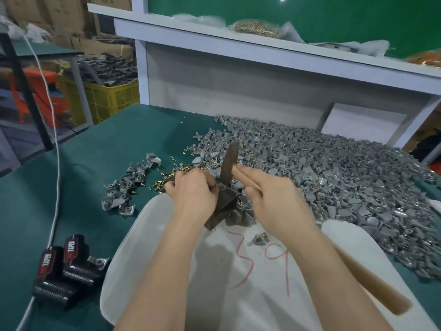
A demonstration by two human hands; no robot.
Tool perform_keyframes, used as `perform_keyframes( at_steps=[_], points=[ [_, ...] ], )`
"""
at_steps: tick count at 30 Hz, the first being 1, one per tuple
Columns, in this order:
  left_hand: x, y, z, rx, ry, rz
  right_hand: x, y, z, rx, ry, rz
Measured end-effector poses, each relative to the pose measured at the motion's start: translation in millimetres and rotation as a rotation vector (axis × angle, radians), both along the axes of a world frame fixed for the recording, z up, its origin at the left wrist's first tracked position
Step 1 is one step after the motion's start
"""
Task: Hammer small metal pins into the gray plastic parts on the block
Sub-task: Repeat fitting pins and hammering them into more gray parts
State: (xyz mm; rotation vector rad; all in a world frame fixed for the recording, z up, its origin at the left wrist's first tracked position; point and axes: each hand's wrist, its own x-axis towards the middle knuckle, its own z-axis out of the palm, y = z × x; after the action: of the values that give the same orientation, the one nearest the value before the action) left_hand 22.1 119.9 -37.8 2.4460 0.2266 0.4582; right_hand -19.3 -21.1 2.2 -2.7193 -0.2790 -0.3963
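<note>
Left hand (pixel 193 191) pinches a gray part (pixel 220 186) on the block (pixel 225 207), mid-counter at the far rim of the white bin (pixel 152 211), likely steadying it for the strike; right hand (pixel 269 194) grips the hammer (pixel 229 162) close under its head, poised just above, presumably for short taps.

The right hand (pixel 274 197) grips the hammer (pixel 230 163) above the block (pixel 224 209); the left hand (pixel 193 189) pinches a gray part (pixel 220 186) on the block.
</note>
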Motion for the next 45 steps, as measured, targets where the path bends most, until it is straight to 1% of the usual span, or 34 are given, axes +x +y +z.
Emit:
perform_keyframes(
  at_steps=[3,5,7,9,11,12,14,17,23,26,28,31,34,36,40,45],
  points=[
    [2,0,-1,-0.017,0.009,0.008,2,1,5,0.202,-0.215,0.016],
    [2,1,-2,-0.032,0.016,-0.006,6,3,8,0.300,-0.286,0.027],
    [3,0,-2,-0.043,0.019,-0.014,15,7,8,0.262,-0.214,0.037],
    [2,0,-1,-0.026,0.030,-0.015,25,12,4,0.152,-0.063,0.020],
    [2,0,0,-0.015,0.029,-0.024,36,18,-2,0.102,0.055,0.008],
    [2,0,0,-0.010,0.031,-0.029,39,20,-5,0.112,0.088,0.021],
    [2,2,-1,0.001,0.029,-0.036,43,20,-9,0.214,0.112,0.077],
    [2,2,-1,-0.018,0.019,-0.033,41,11,-7,0.356,0.085,0.108],
    [-3,0,4,-0.197,-0.072,-0.065,30,-4,-6,0.458,0.107,0.092],
    [-4,0,5,-0.262,-0.100,-0.105,25,-12,-9,0.459,0.083,0.084],
    [-4,-1,5,-0.256,-0.110,-0.123,25,-13,-11,0.431,0.058,0.022],
    [-4,-3,3,-0.143,-0.115,-0.123,26,-14,-13,0.431,0.065,-0.049],
    [-3,-6,3,-0.048,-0.104,-0.139,22,-15,-10,0.456,0.083,0.022],
    [-4,-8,1,-0.044,-0.095,-0.170,19,-17,-7,0.405,0.087,0.048],
    [-4,-8,-1,-0.064,-0.103,-0.209,16,-22,-3,0.225,0.107,-0.013],
    [0,-7,-4,-0.045,-0.110,-0.209,10,-24,-1,0.176,0.094,-0.018]
  ],
)
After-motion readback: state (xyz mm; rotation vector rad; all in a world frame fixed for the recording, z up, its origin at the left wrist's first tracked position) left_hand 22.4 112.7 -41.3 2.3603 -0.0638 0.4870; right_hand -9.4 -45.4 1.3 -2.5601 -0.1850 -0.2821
